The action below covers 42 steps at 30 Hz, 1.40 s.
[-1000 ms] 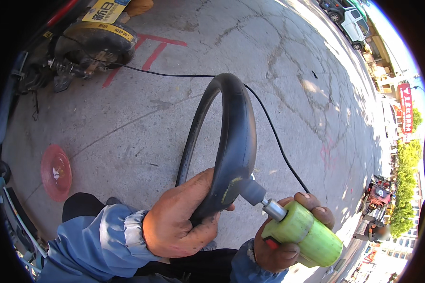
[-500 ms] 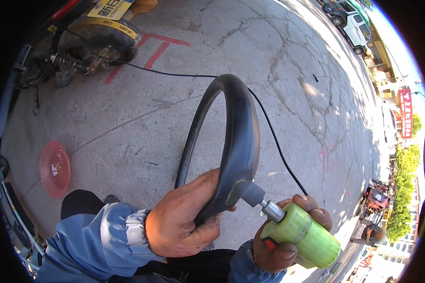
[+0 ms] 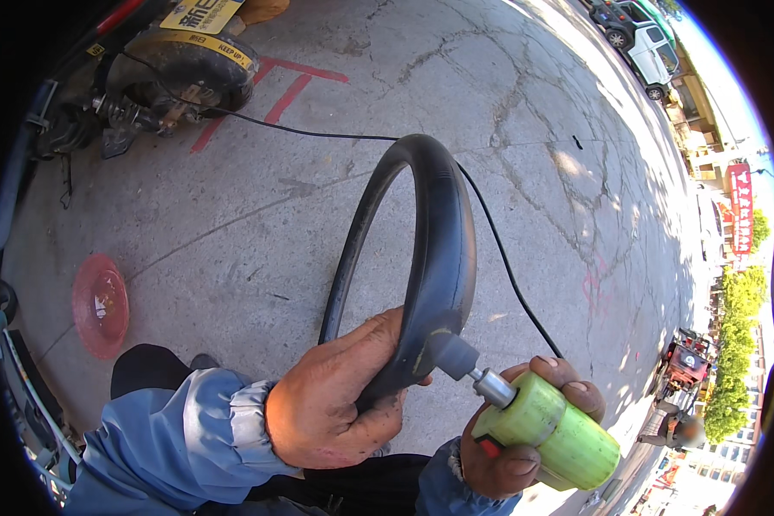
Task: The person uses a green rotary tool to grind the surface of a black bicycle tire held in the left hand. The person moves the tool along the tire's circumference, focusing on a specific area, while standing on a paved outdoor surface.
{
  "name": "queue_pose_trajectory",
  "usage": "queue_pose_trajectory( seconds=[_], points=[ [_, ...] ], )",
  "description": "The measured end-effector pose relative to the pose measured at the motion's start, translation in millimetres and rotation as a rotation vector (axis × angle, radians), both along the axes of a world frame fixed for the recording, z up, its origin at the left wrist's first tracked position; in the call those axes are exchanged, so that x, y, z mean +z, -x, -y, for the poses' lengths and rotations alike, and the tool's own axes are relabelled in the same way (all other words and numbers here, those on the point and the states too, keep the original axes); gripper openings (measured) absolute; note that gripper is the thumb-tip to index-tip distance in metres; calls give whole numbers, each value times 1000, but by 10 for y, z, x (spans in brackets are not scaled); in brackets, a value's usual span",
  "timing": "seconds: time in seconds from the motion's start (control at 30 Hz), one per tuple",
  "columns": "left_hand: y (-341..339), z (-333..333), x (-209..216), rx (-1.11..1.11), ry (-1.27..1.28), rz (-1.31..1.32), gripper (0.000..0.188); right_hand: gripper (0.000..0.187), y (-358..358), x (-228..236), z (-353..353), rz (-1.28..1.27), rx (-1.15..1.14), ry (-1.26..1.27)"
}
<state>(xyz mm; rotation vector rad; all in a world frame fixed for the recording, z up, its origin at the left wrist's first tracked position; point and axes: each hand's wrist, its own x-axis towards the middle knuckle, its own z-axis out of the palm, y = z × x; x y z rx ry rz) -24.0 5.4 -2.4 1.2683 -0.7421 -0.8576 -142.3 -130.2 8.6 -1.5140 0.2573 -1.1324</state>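
Observation:
A black inner tube (image 3: 445, 232) stands up in a loop before me, and my left hand (image 3: 340, 387) is wrapped round its lower part. In my right hand (image 3: 525, 430) is a lime-green corded power grinder (image 3: 568, 421) with a red switch by the thumb. From its metal chuck a short shaft carries a dark grey grinding head (image 3: 452, 354), which touches the tube's outer face just right of my left fingers. A scuffed, duller patch shows on the rubber at that spot. The grinder's black cord (image 3: 514, 275) runs up behind the tube.
A scooter's rear wheel (image 3: 181, 73) is at the upper left, with the cord trailing past it. A red basin (image 3: 101, 305) sits on the cracked concrete (image 3: 258, 249) at left. Parked vehicles (image 3: 649, 52) stand far right, and a person (image 3: 679, 427) is at the lower right.
The tube has shifted very slightly to the right. Both hands keep their grip, and the grinding head stays against the same patch.

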Motion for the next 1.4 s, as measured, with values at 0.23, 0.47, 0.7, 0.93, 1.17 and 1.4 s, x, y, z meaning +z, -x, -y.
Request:
queue_pose_trajectory(
  seconds=[0.23, 0.47, 0.7, 0.93, 1.17, 1.4],
  points=[
    [-11, -7, 14, -12, -5, 23, 46, 73, 6, 8, 24, -14, -31, 32],
    [-29, -7, -14, -27, 15, 56, 45, 74, 34, 0, 71, -77, -19, 77],
    [-6, 0, -43, 6, 24, 77, 47, 73, -6, -2, 30, -8, -19, 37],
    [-30, 5, -39, -20, 79, 170, 73, 75, -48, 32, -47, 13, -46, -49],
    [-19, -5, 6, -23, 58, 122, 72, 71, -15, 17, 5, -10, -28, 8],
    [-19, 9, -25, -1, 89, 164, 71, 73, -37, 13, -7, 0, -42, -13]
  ],
)
